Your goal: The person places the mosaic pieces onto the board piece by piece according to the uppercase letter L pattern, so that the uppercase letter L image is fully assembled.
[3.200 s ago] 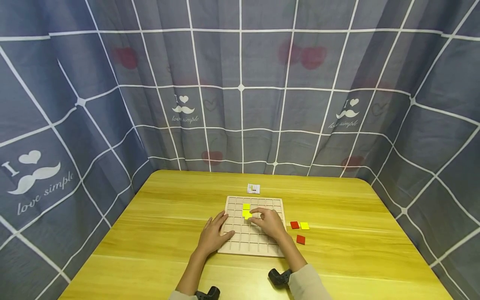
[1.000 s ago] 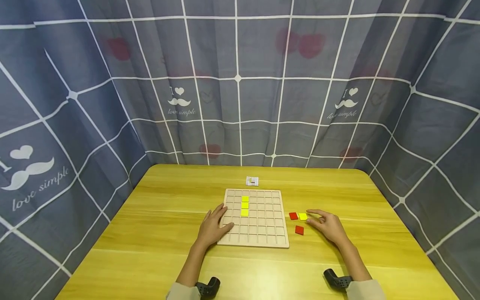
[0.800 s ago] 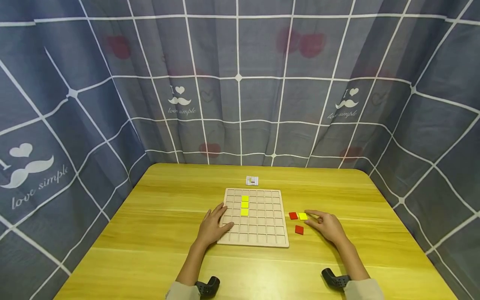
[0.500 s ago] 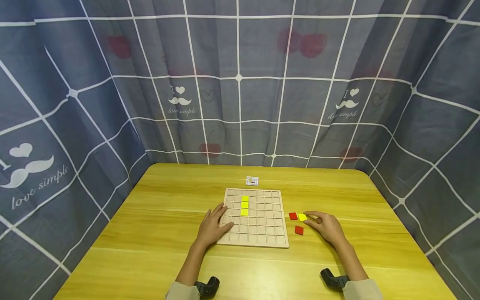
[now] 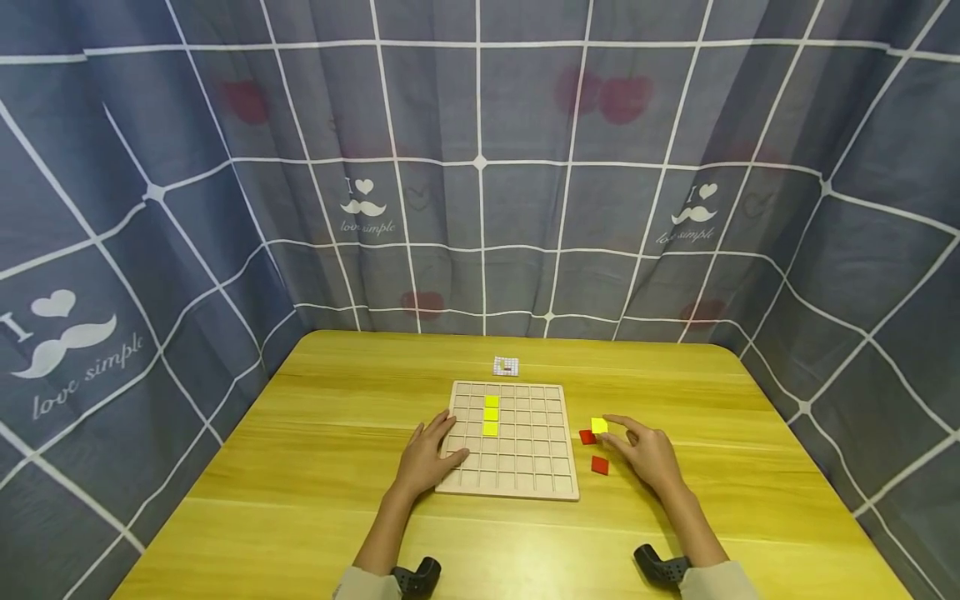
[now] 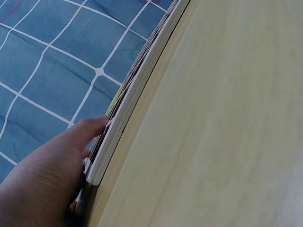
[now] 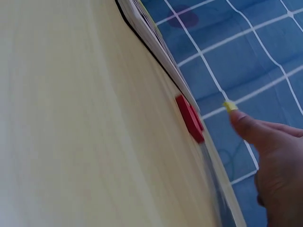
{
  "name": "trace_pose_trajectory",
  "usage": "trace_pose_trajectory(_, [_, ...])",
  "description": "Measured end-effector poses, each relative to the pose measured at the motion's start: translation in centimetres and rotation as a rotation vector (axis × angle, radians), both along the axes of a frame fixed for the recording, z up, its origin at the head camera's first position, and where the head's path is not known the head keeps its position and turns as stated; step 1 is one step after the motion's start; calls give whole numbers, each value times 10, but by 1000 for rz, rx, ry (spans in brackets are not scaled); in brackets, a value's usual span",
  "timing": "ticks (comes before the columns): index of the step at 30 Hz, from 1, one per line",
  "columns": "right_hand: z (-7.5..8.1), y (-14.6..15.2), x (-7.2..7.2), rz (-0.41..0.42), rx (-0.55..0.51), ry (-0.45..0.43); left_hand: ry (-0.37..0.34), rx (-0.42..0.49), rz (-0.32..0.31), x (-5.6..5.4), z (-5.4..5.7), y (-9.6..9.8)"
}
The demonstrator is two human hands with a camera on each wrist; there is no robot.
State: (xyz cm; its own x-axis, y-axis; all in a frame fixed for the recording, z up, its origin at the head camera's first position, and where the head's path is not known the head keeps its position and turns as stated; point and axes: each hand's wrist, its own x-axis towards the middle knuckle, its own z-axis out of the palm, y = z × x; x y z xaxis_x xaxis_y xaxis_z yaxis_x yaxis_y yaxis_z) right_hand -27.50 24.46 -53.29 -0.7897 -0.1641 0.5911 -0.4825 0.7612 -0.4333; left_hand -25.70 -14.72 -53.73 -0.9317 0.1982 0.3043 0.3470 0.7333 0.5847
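My right hand (image 5: 651, 457) pinches a yellow square tile (image 5: 599, 426) between thumb and fingers, and the right wrist view shows that tile (image 7: 230, 105) raised clear of the table. Just below it in the head view lies a red tile (image 5: 587, 437), partly overlapped by the yellow one. A second red tile (image 5: 600, 465) lies nearer the person. My left hand (image 5: 423, 458) rests on the left edge of a pale wooden grid board (image 5: 517, 483), thumb on its face. Three yellow tiles (image 5: 491, 415) sit in one column of the board's cells.
A small printed grid card (image 5: 506, 367) lies behind the board. The wooden table (image 5: 300, 467) reaches back to a blue-grey checked curtain (image 5: 517, 208). Black wrist devices (image 5: 660, 565) are worn on both forearms.
A third yellow tile now shows in the board's column. My right hand left the board for the loose tiles, then lifted the yellow one leftward. My left hand stays in place.
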Motion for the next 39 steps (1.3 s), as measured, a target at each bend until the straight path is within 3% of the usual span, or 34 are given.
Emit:
trace_pose_trajectory(14, [9, -69, -11, 112, -140, 50, 4, -8, -5, 0, 1, -1])
trace_pose_trajectory(23, [9, -128, -9, 162, -111, 41, 5, -10, -2, -2, 0, -1])
trace_pose_trajectory(27, [7, -147, -6, 195, -100, -9, 8, -10, 2, -2, 0, -1])
trace_pose_trajectory(32, [2, -160, -1, 222, -68, -68, 7, -17, 6, -1, 0, 0])
trace_pose_trajectory(39, [-2, -164, -1, 225, -34, -81, 10, -27, 8, -1, 0, 1])
